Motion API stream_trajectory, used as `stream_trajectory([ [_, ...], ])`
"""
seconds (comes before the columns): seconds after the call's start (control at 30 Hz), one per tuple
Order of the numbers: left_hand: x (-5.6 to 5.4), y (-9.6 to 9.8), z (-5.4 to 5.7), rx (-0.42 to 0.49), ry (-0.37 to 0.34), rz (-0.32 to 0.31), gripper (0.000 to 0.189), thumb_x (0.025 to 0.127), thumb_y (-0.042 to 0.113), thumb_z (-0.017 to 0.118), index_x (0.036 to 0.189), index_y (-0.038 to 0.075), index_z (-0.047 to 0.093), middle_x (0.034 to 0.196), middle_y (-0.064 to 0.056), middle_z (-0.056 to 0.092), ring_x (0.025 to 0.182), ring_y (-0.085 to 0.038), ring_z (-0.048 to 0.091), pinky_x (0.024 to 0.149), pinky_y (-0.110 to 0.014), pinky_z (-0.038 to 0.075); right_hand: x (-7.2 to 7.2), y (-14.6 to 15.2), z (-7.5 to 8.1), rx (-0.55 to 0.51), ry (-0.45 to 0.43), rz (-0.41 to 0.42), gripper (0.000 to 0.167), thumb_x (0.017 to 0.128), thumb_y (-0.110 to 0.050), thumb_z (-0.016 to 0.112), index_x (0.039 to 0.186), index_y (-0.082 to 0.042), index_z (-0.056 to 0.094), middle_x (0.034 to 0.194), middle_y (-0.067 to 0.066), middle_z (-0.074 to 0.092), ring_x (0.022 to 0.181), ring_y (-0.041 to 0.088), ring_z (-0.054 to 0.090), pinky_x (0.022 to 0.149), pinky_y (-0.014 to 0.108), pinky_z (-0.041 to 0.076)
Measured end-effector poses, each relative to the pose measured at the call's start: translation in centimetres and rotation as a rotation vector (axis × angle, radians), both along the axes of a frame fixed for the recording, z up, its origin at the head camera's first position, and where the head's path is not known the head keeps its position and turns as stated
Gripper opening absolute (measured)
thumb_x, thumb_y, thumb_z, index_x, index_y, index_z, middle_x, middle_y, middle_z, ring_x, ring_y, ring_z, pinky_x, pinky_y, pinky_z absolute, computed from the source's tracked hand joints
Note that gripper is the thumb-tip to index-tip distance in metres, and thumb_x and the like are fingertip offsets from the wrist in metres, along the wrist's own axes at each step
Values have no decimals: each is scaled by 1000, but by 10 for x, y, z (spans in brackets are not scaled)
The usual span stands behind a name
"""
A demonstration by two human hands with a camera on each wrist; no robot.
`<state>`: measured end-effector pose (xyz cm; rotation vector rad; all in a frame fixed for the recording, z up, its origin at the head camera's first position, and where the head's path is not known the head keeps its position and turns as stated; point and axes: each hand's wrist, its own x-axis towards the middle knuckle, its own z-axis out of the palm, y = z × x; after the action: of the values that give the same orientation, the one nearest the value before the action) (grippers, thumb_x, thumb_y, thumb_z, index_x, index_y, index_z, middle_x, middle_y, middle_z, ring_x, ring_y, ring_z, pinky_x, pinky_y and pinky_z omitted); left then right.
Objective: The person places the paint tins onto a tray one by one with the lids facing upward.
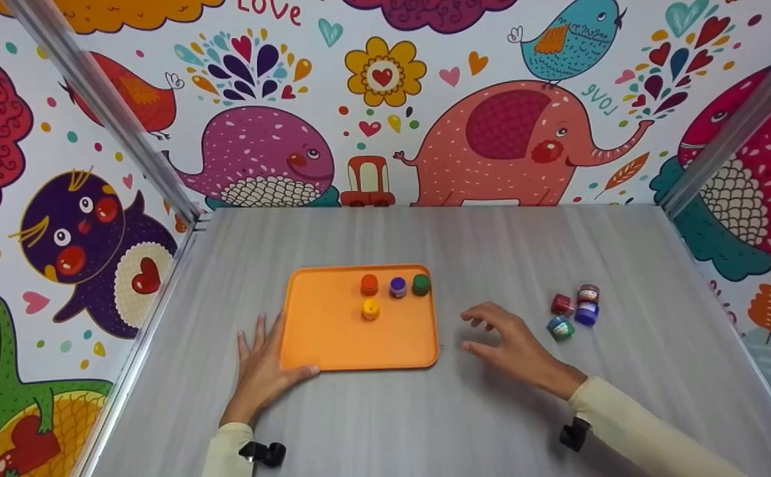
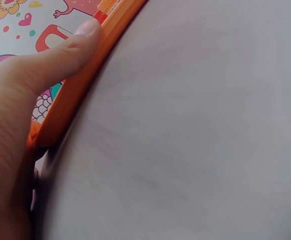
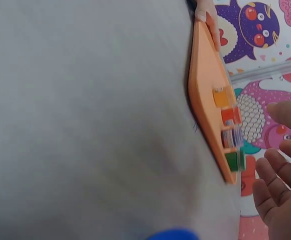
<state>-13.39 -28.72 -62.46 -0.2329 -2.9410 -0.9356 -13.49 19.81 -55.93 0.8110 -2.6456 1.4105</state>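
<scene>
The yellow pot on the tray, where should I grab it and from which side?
I'd pinch the yellow pot by its left and right sides, coming from above and from the near side of the tray. It looks upright and round, so its sides should be easy to pinch, while the red pot close behind leaves less room there.

The head view is evenly bright, a soft shadow lying below the right hand [image 1: 516,346], right of centre; both wrist views are dimmer, the tabletop [image 3: 85,100] blurred.
</scene>
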Motion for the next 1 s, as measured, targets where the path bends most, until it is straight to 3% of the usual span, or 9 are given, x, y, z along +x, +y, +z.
stream_trajectory([
  [0.23, 1, 0, 0, 4, -3, -2, 135, 76, 69, 90, 174, 2, 25, 177, -30, 24, 167, -53, 6, 129, -72, -14, 16, 25, -15, 13, 51, -90, 42, 91, -8, 91, 130, -4, 75, 129, 9, 73, 115, 31, 68, 99, 42, 63],
  [0.47, 0, -1, -1, 8, 10, 0, 136, 75, 69, 90, 174, 3, 25, 177, -28, 28, 167, -53, 7, 128, -73, -12, 27, 42, -31, -35, 130, -170, 41, 84, -3, 94, 122, -1, 78, 123, 3, 75, 118, 17, 66, 102, 8, 45],
  [0.77, -1, 0, 0, 6, -13, -1, 136, 77, 69, 89, 175, 4, 22, 178, -28, 26, 168, -52, 4, 129, -71, -14, 38, 57, -45, -52, 148, -231, 44, 80, 4, 95, 120, 0, 78, 121, 6, 76, 118, 12, 64, 105, 5, 41],
  [1.0, 0, 0, 0, 8, -23, 3, 136, 76, 69, 89, 175, 4, 23, 178, -29, 23, 167, -53, 3, 129, -71, -14, 46, 64, -46, -87, 64, -291, 44, 83, 2, 94, 123, -4, 78, 124, 4, 76, 119, 11, 63, 105, 4, 40],
])
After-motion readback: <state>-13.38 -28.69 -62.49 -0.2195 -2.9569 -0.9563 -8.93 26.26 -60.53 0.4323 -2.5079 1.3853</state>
